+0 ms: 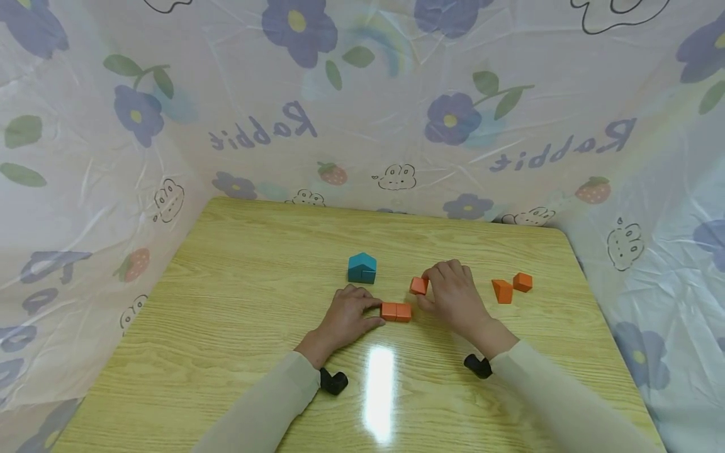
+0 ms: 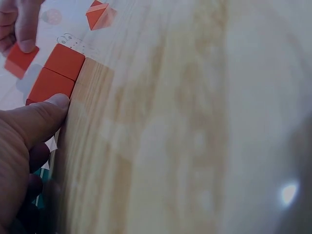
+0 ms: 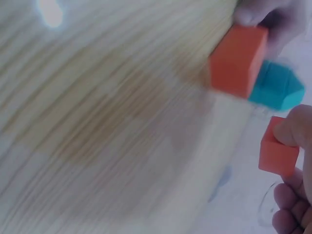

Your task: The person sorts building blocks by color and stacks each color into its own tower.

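Note:
Two orange cubes [image 1: 396, 312] sit side by side on the table, faces flush. At their left end, my left hand [image 1: 349, 316] pinches the nearer cube between thumb and finger; its thumb lies along the cube's edge in the left wrist view. A third orange cube [image 3: 279, 155] is held by my right hand [image 1: 455, 298], pinched between thumb and fingers. That cube is behind and to the right of the pair, apart from it. Behind my left hand, several teal blocks [image 1: 362, 268] stand together in a house shape with a pointed top.
To the right of my right hand lie an orange wedge block [image 1: 502, 291] and another orange block [image 1: 523, 282]. The wood-grain table [image 1: 243, 264] is enclosed by a patterned cloth [image 1: 362, 126] at the back and sides. A bright reflection shows near the front.

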A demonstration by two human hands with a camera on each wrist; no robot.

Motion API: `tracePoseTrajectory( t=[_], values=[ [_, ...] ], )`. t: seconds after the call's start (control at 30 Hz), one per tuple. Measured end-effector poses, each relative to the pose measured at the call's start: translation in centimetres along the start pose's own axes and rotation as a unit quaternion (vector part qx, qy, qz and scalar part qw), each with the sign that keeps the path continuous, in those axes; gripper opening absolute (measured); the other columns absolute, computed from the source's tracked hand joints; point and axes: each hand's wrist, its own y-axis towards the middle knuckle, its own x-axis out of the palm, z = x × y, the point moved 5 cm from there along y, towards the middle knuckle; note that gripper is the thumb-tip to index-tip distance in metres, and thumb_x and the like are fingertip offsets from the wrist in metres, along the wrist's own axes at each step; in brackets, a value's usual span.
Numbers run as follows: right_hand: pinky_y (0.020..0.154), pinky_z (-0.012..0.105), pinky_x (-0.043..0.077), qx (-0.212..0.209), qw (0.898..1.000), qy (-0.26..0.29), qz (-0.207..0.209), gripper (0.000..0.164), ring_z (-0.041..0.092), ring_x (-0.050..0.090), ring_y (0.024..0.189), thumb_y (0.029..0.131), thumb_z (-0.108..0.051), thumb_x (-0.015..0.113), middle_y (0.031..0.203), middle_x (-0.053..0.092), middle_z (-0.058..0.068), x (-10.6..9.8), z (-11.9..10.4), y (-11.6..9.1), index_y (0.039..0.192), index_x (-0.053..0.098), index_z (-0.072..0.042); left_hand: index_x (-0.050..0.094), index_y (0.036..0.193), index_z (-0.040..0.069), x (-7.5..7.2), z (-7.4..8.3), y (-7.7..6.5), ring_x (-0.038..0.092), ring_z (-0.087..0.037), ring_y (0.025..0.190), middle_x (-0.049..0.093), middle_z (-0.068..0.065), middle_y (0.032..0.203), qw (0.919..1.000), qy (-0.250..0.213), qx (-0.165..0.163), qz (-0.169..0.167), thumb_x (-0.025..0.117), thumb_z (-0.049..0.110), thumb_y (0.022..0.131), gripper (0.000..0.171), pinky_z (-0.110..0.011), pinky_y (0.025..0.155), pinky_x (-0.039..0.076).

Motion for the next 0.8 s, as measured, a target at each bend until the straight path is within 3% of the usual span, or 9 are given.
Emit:
tracePoseTrajectory(
  t=[0.33, 0.8],
  values=[
    [0.083, 0.045, 0.046, -0.061, 0.998, 0.006, -0.01, 0.037, 0.031, 0.055, 0.098, 0.086, -0.034, 0.088, 0.102, 0.065, 0.007, 0.3, -4.4, 0.7, 0.104, 0.07, -0.007, 0.078, 0.128, 0.018, 0.1, -0.2, 0.1, 0.056, -0.017, 0.108, 0.071, 0.005, 0.113, 1.0, 0.002, 0.003, 0.0, 0.079, 0.044, 0.095, 0.042, -0.041, 0.096, 0.043],
    [0.084, 0.044, 0.046, -0.072, 0.997, 0.004, -0.038, 0.038, 0.028, 0.055, 0.099, 0.087, -0.036, 0.087, 0.104, 0.066, 0.006, 1.4, -5.2, 0.6, 0.107, 0.071, -0.009, 0.079, 0.127, 0.017, 0.4, -0.2, 0.2, 0.057, -0.016, 0.107, 0.072, 0.005, 0.111, 1.0, 0.005, 0.0, 0.002, 0.078, 0.045, 0.095, 0.042, -0.041, 0.098, 0.044]
  ],
)
